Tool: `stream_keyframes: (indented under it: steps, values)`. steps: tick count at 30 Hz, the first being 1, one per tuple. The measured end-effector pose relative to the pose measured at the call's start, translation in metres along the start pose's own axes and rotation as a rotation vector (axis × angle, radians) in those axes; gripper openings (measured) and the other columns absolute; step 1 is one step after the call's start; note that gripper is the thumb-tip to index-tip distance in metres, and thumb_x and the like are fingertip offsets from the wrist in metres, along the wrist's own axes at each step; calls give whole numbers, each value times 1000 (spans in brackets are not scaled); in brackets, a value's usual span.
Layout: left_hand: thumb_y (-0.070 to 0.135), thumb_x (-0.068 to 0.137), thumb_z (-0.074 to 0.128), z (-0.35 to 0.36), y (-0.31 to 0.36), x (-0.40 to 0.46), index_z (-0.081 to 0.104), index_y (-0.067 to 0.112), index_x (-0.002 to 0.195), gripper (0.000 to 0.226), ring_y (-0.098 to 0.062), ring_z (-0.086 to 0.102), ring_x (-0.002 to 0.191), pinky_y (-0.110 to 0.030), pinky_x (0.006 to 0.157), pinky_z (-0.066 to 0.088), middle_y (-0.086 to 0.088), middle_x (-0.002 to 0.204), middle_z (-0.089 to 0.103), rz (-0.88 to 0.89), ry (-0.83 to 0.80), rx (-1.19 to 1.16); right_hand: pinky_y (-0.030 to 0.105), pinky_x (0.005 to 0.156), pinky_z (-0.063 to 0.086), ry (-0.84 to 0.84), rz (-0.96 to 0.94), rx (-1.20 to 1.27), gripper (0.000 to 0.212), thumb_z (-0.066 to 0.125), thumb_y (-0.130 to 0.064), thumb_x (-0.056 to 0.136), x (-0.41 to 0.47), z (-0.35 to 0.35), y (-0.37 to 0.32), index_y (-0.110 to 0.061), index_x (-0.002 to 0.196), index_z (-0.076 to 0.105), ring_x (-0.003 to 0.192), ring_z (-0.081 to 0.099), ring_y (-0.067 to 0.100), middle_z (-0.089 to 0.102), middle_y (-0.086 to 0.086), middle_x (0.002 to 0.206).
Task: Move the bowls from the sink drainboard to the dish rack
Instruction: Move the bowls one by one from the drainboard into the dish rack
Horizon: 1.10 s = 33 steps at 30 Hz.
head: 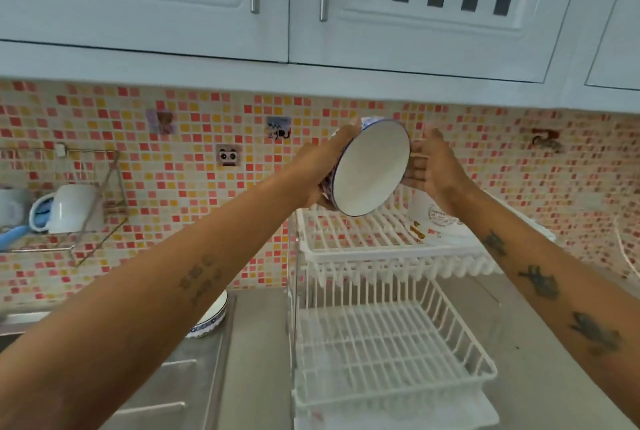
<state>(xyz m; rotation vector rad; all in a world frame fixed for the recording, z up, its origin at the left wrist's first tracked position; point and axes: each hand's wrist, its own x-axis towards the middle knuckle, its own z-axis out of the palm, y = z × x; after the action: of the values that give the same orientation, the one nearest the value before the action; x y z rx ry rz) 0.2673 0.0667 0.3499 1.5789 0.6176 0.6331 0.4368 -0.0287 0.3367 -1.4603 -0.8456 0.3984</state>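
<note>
I'm looking over a stainless steel worktop [256, 353] with a ribbed drainboard [173, 391] at lower left, and behind it a mosaic backsplash [194, 180] of red, orange and cream tiles. White cupboards [433, 14] with small square cut-outs and metal bar handles hang overhead. On the wall at left, a wire shelf [86, 208] holds a white mug [74, 208] tipped on its side.

A white two-tier dish rack [388, 336] stands on the worktop at centre right; its lower tier is bare, and something pale stands at the back right of the upper one (too blurred for me to name).

Now the bowl [370, 166]: plain white inside, dark blue line round the rim, blue pattern on the outside. It is tilted on edge, opening toward me, in the air just above the upper tier. My left hand [318, 170] clasps its patterned outside, while my right hand [429, 166] has its fingers curled on the opposite rim.

A second bowl [213, 319] with the same blue pattern sits on the drainboard, partly hidden behind my left forearm.
</note>
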Motion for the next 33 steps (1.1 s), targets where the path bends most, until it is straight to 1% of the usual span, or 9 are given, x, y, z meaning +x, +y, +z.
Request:
stream_keyframes:
  steps: [4, 7, 11, 13, 15, 18, 21, 24, 33]
  values:
    - [67, 68, 72, 6, -24, 34, 59, 0, 111, 80, -20, 69, 70, -28, 43, 54, -12, 93, 68, 188, 120, 278, 44, 103, 46, -96, 185, -78, 70, 24, -65, 94, 24, -4, 14, -7, 103, 63, 105, 61, 34, 65, 20, 106]
    - [52, 68, 80, 11, -39, 39, 44, 10, 109, 69, -10, 59, 74, -18, 50, 42, 2, 93, 56, 275, 130, 469, 42, 100, 47, -191, 282, -151, 67, 34, -67, 91, 32, -4, 19, -11, 115, 59, 97, 59, 32, 62, 15, 96]
    - [45, 60, 88, 18, -54, 43, 38, 15, 105, 73, -17, 62, 85, -24, 57, 49, -1, 100, 58, 324, 135, 628, 37, 86, 50, -266, 288, -264, 63, 49, -64, 86, 37, 4, 32, -13, 122, 61, 93, 58, 26, 67, 12, 107]
    - [45, 56, 90, 20, -62, 44, 40, 15, 106, 77, -22, 63, 90, -34, 65, 55, -5, 105, 59, 309, 141, 705, 40, 91, 52, -283, 294, -254, 59, 54, -58, 85, 38, 7, 42, -17, 126, 60, 98, 63, 26, 68, 10, 118]
    - [45, 53, 91, 22, -67, 43, 42, 11, 110, 82, -24, 60, 92, -38, 68, 54, -8, 110, 57, 315, 126, 816, 42, 90, 54, -305, 334, -206, 52, 56, -51, 87, 35, 7, 49, -14, 123, 58, 96, 66, 28, 68, 12, 110]
    - [45, 51, 92, 28, -72, 42, 40, 6, 119, 94, -20, 49, 94, -28, 69, 42, -8, 118, 50, 344, 82, 987, 34, 69, 53, -350, 377, -138, 29, 52, -36, 93, 33, 6, 57, -14, 110, 56, 80, 62, 24, 63, 10, 92]
    - [45, 53, 91, 33, -79, 42, 35, 7, 130, 102, -26, 50, 107, -36, 83, 47, -9, 128, 46, 330, 63, 1141, 40, 80, 55, -355, 374, -143, 44, 57, -31, 88, 34, 4, 61, -18, 130, 50, 89, 62, 28, 63, 9, 98]
    - [47, 56, 88, 34, -83, 43, 27, 11, 142, 112, -33, 47, 118, -44, 96, 46, -9, 139, 38, 354, 70, 1266, 46, 95, 52, -345, 373, -181, 49, 61, -27, 85, 37, 2, 65, -11, 130, 51, 98, 62, 32, 64, 12, 108]
    - [51, 63, 83, 31, -87, 47, 16, 13, 150, 117, -33, 33, 133, -45, 108, 36, -9, 149, 28, 303, 28, 1350, 47, 96, 52, -325, 329, -259, 59, 63, -24, 76, 39, 4, 69, -5, 130, 51, 109, 60, 31, 59, 14, 129]
